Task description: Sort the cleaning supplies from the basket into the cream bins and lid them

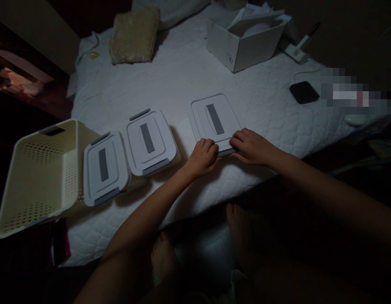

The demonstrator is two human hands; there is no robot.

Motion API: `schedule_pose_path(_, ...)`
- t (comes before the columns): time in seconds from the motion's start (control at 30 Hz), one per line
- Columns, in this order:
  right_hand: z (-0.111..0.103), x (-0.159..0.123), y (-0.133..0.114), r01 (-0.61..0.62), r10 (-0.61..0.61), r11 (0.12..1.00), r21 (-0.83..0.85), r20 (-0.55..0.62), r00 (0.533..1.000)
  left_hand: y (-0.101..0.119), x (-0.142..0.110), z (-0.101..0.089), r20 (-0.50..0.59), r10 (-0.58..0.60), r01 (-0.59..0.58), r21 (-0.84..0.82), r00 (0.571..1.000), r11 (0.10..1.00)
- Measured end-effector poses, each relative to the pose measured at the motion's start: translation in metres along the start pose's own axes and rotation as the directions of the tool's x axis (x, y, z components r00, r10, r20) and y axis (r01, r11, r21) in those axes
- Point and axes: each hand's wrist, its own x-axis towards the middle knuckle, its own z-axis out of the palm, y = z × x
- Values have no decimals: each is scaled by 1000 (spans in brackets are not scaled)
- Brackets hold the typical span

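Observation:
Three white lidded containers with grey handles and grey clasps lie in a row on a white quilted bed (183, 80). My left hand (202, 157) and my right hand (251, 146) both rest on the near edge of the right container (215, 119), fingers curled over its near clasp. The middle container (150, 140) and the left container (105, 166) lie untouched to the left.
A cream perforated basket (33, 177) leans on the bed's left edge. At the back sit an open white cardboard box (243, 42), a tan cushion (134, 36) and a small black flat device (304, 92). My bare feet (164, 253) show below.

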Motion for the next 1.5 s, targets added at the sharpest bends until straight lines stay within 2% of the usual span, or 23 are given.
schedule_pose_path(0.37, 3, 0, 0, -9, 9, 1000, 6, 1, 1000, -1, 1, 1, -6, 7, -7, -7, 1000, 1000)
schedule_pose_path(0.6, 8, -4, -14, -98, 96, 995, -28, -60, 994, 1, -1, 6, -95, 18, -15, 27, 995, 1000)
schedule_pose_path(0.7, 11, -8, -19, -153, 153, 988, 10, -113, 982, -1, 0, 5, -132, 38, -35, 21, 990, 999)
schedule_pose_path(0.87, 7, -9, -15, -175, 192, 974, 141, -125, 973, -13, 14, -6, -100, 34, -35, -6, 994, 999)
schedule_pose_path(0.97, 4, -7, -11, -276, 309, 940, 201, -157, 938, -26, 30, -15, -106, -26, 25, -13, 994, 1000)
schedule_pose_path(1.03, 6, -6, -7, -380, 427, 894, 236, -193, 883, -38, 45, -20, -150, -90, 87, -28, 985, 996)
schedule_pose_path(1.17, 16, -6, 0, -532, 643, 741, 410, -203, 738, -70, 81, -26, -244, -303, 284, -109, 921, 953)
schedule_pose_path(1.27, 26, -7, 5, -608, 772, 572, 551, -110, 626, -99, 108, -24, -247, -494, 454, -204, 834, 868)
schedule_pose_path(1.37, 29, -6, 6, -673, 851, 375, 637, 51, 522, -124, 126, -17, -174, -697, 635, -304, 696, 710)
schedule_pose_path(1.43, 29, -3, 4, -686, 859, 244, 685, 175, 481, -136, 131, -11, -84, -790, 725, -349, 607, 594)
schedule_pose_path(1.5, 28, 1, 2, -679, 848, 128, 723, 275, 453, -144, 130, -3, 7, -830, 770, -378, 557, 514)
